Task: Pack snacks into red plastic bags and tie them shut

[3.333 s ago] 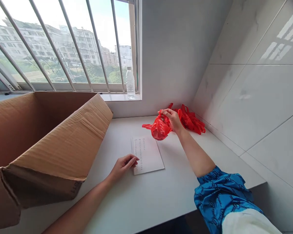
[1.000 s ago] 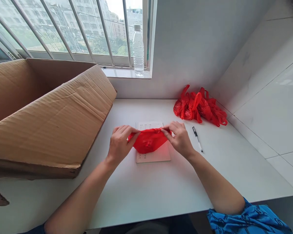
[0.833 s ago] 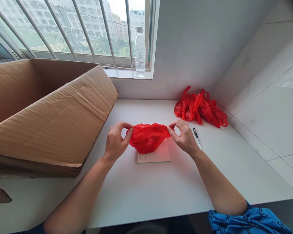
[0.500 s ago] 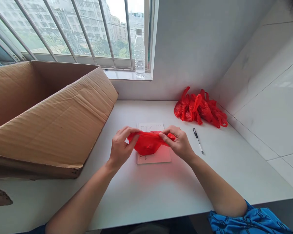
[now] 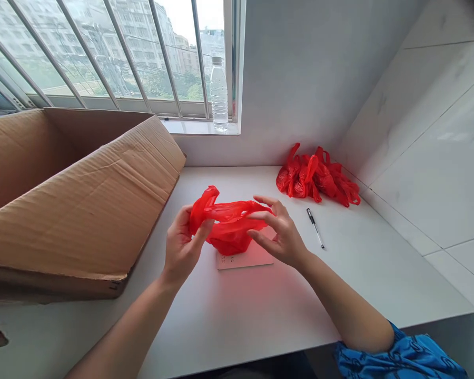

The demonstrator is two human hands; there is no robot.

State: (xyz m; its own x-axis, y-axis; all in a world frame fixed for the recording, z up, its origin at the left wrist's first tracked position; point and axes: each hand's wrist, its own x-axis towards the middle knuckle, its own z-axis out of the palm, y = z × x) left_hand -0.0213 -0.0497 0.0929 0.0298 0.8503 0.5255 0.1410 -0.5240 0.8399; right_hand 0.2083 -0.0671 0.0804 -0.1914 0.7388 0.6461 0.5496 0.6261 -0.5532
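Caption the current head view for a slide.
Left hand holding a red plastic bag over a paper pad, right hand spread at its opening; pen and more red bags nearby.

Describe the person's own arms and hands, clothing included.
The left hand and right hand are bare. The right arm has a loose, creased, bright blue sleeve with dark markings; the left arm is bare as far as it shows.

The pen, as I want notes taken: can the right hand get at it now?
Probably yes: the pen lies uncovered on the table, right of the right hand, with nothing visible between them.
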